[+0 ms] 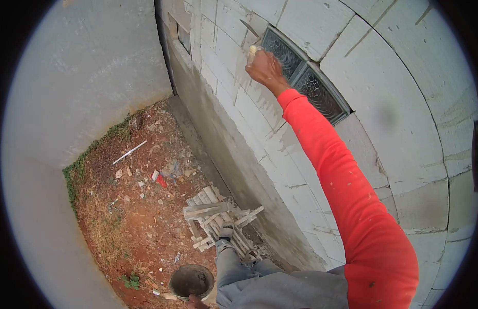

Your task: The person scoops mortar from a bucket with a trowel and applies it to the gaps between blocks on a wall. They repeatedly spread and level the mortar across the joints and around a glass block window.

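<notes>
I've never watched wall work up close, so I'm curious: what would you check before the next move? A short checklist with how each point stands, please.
1. Trowel-like tool gripped: ok, the right hand is closed on its handle.
2. Glass blocks seated in the wall opening: ok, both sit in it.
3. Seam around them closed: not ok, dark gaps show in places.
4. Bucket held securely: cannot tell, the left hand is at its rim, cut off by the frame.
5. Footing steady: cannot tell, the feet are on roughly piled wooden slats.
</notes>
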Available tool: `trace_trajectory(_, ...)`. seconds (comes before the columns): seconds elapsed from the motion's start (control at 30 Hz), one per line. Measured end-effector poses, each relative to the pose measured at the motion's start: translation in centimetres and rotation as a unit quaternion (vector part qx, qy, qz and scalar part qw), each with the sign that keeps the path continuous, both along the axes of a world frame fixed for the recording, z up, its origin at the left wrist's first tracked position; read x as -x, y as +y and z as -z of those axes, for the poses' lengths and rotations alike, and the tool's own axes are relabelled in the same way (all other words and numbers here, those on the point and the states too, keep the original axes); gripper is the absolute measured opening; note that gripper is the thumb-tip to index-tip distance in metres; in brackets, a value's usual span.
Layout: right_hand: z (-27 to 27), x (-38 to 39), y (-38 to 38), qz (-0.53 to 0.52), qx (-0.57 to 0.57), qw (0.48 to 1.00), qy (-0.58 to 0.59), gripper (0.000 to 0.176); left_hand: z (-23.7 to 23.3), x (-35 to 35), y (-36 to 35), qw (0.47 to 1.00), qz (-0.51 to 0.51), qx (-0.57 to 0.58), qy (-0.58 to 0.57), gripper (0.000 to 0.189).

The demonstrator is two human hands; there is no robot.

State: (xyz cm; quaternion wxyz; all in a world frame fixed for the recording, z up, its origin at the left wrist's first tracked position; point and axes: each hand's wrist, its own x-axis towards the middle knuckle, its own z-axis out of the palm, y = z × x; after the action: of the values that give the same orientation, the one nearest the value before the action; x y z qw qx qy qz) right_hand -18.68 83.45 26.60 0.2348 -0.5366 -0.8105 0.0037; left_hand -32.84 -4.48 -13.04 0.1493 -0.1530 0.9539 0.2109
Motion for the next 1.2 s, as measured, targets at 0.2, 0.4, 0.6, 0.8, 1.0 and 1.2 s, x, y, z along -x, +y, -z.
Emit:
trace_trajectory(0.2, 0.6, 0.0, 0.6, 0.003, -0.001, 1.000, 0.006, 0.041, -0.6, 0.5, 0.5, 1.000, 0.014, -0.003, 0.005, 0.044)
trace_trajectory(0.4, 0.2, 0.3, -0.2, 0.008, 0.025, 0.999, 0.026, 0.041, -1.2, 0.9, 1.0, 1.000, 0.024, -0.006, 0.007, 0.043)
trace_trajectory(0.6, 0.1, 0.3, -0.8, 0.014, 0.059, 0.997, 0.054, 0.040, -1.6, 1.7, 1.6, 0.999, 0.034, -0.007, 0.013, 0.043)
trace_trajectory(0.8, 1.5, 0.1, -0.4, 0.018, 0.087, 0.995, 0.051, 0.046, -1.9, 1.6, 1.4, 0.999, 0.036, -0.006, 0.017, 0.043)
trace_trajectory(1.0, 5.2, -0.4, -0.8, 0.013, 0.017, 1.000, 0.013, 0.046, -3.6, 0.7, -0.4, 0.999, 0.043, 0.003, 0.030, 0.043)
trace_trajectory(1.2, 3.6, 0.7, -2.1, 0.015, -0.029, 0.998, 0.044, 0.048, -0.5, 1.6, -2.6, 0.999, 0.039, 0.010, -0.014, 0.042)
